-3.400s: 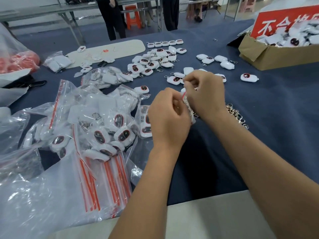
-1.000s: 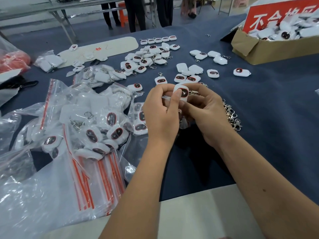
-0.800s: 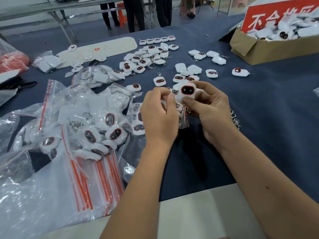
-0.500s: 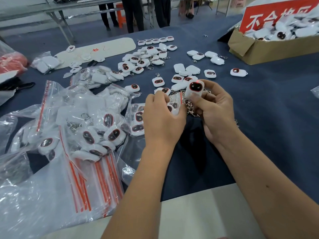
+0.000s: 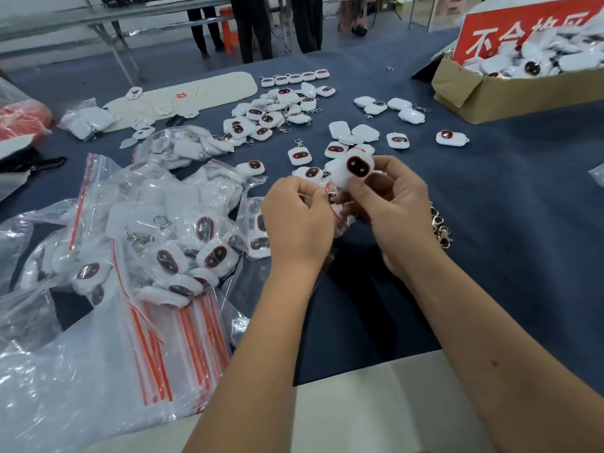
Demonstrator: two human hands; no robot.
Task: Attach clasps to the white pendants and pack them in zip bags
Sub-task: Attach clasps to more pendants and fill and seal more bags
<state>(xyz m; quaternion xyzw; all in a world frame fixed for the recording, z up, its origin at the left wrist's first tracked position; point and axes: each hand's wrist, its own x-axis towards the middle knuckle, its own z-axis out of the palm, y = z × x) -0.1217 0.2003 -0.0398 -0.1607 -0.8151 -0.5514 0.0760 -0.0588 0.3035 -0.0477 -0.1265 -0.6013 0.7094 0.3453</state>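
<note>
Higher now, right hand [image 5: 389,204] grip holds white pendant [image 5: 354,168]; left hand [image 5: 297,217] pinches zip bag [image 5: 330,204] over blue tablecloth [image 5: 490,223].

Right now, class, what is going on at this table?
A person is packing white pendants into zip bags. The right hand holds one pendant up by its lower end, dark face showing. The left hand pinches the red-striped mouth of a small bag beside it. Filled bags lie to the left, loose pendants farther back, clasps on the right.
</note>
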